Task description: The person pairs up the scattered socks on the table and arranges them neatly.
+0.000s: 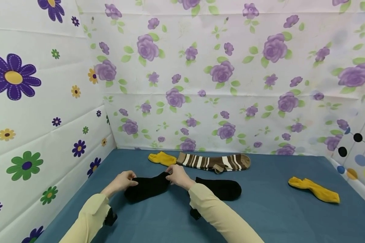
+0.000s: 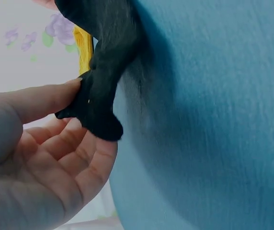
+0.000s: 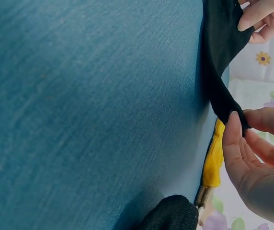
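I'm pinching blk sock (image 1: 147, 189) w/ L hand (image 1: 122, 181) at 10 o'clock, R hand (image 1: 180, 176) at 2; prob. handling light, soft, ends best.

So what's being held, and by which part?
A black sock: left hand pinches near its left end, right hand its right end, as seen in the head view.

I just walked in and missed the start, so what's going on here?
A person is holding a black sock in both hands, the left hand pinching it near one end and the right hand near the other. A second black sock lies to its right on the blue cloth. Farther back are a yellow sock and a striped sock; another yellow sock lies apart, far right.
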Demonstrator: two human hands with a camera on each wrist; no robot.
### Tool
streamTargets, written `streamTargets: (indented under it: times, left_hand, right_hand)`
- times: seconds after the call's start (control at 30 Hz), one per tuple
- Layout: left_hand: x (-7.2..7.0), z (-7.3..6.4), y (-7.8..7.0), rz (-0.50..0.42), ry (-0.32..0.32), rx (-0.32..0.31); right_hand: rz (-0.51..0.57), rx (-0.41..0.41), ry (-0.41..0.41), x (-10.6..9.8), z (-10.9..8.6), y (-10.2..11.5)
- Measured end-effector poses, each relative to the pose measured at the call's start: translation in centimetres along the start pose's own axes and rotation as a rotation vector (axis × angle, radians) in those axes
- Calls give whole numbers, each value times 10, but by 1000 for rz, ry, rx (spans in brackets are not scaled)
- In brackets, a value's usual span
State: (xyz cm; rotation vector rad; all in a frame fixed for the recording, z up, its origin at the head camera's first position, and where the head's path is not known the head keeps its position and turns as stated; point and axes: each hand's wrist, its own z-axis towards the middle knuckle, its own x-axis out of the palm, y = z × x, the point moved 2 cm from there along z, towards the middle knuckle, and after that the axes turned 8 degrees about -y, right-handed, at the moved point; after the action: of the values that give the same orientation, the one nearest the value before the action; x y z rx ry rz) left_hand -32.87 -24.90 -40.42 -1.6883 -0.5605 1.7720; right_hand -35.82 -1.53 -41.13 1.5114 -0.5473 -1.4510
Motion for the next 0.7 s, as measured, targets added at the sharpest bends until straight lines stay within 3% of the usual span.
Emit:
streamTargets:
  times: [0.23, 0.47, 0.7]
  left_hand:
    - [-4, -1, -3, 17, -61, 3]
    - [-4, -2, -7, 8, -142, -44]
    - [-2, 1, -7, -6, -160, -65]
  right_hand:
    - [-17, 7, -9, 0, 1, -1]
    - [-17, 0, -3, 1, 0, -1]
    - [-16, 3, -5, -1, 0, -2]
